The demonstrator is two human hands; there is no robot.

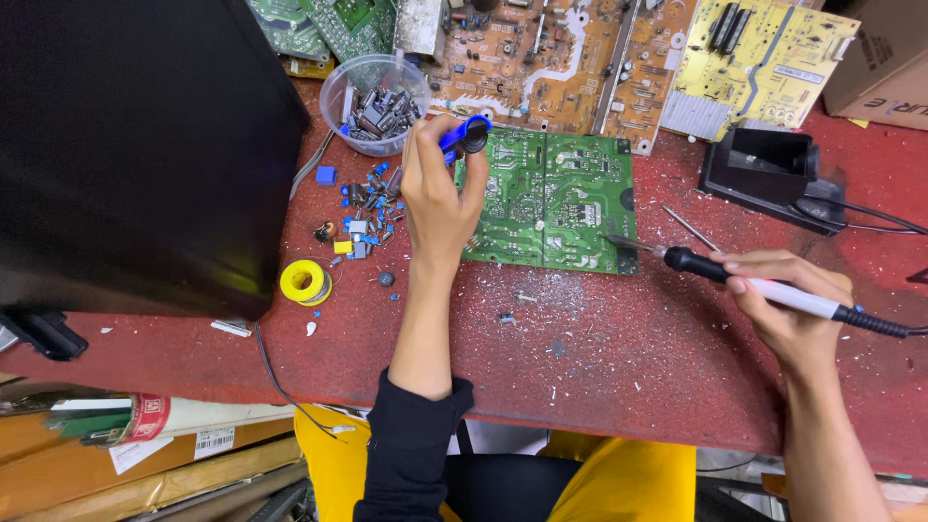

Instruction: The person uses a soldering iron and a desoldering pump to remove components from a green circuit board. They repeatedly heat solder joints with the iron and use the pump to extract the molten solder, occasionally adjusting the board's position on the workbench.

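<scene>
- Your left hand [437, 198] is closed round a blue and black pump [464, 135], thumb and fingers pinching its body. It is raised above the far left corner of the green board [561, 198], just beside the cup.
- Your right hand [788, 300] grips the iron [764, 285] like a pen, fingers pressed round the white barrel. Its black cord runs off toward the right edge of the desk [628, 358].
- The iron tip [619, 240] rests at the near right corner of the green board, touching it or just above it; which of the two cannot be told.
- The green board lies flat near the middle of the desk, solder side up, between your two hands. Grey flecks lie scattered on the desk along its near edge.
- Judged step: a joint at the near right corner is being heated, with the pump held ready but well apart from that joint.
- Judged next move: the pump nozzle has to come across the board to the heated joint, close beside the tip, without knocking it off the pad.
- The clear cup [375, 101] of pulled parts stands toward the far left. Loose blue and black parts [365, 208] lie on the desk near it.
- A yellow solder reel [305, 281] lies nearer you, left of your left forearm.
- The black stand [768, 166] sits toward the far right, well apart from the tip.
- Brown and yellow boards [580, 53] lie along the far edge.
</scene>
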